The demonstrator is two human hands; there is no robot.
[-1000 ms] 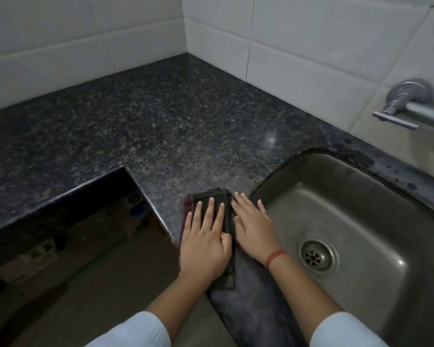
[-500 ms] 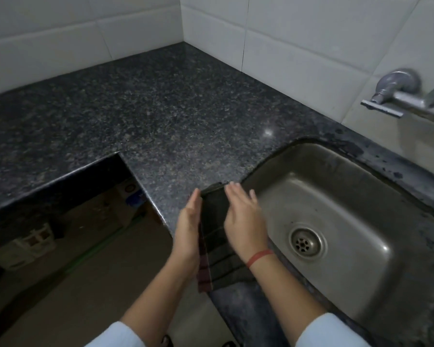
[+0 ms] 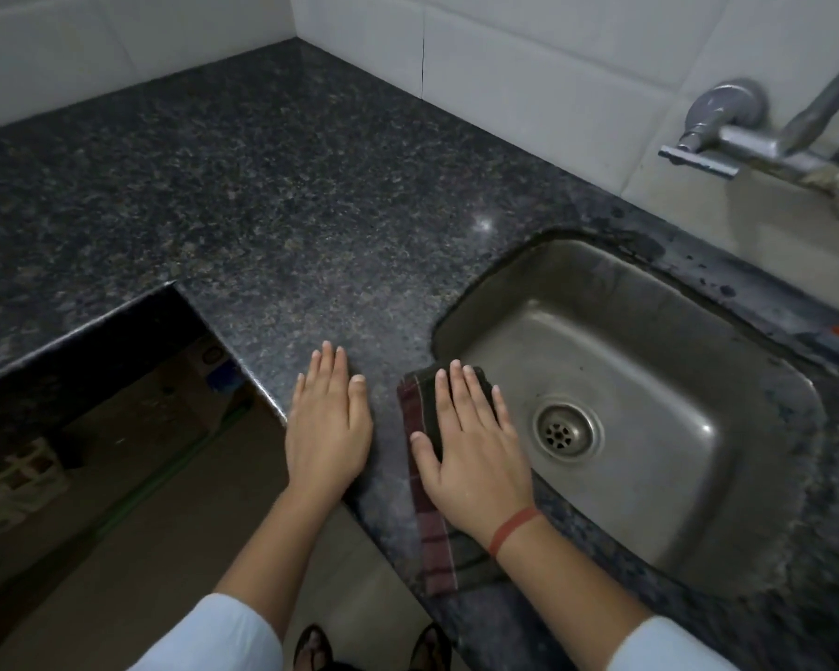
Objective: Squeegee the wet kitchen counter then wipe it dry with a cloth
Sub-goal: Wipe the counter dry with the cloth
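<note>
The dark granite surface (image 3: pixel 272 196) runs ahead of both sets of fingers, the steel sink (image 3: pixel 650 380) to their right. The cloth (image 3: pixel 427 549), probably soft, light and limp, lies folded under the right hand (image 3: pixel 475 457), fingers (image 3: pixel 461 394) spread flat on it; pinch an edge. The left hand (image 3: pixel 328 428) lies flat beside it, fingers together, empty.

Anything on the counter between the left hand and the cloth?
No. In the head view, only a bare strip of counter separates the left hand from the cloth under the right hand.
</note>
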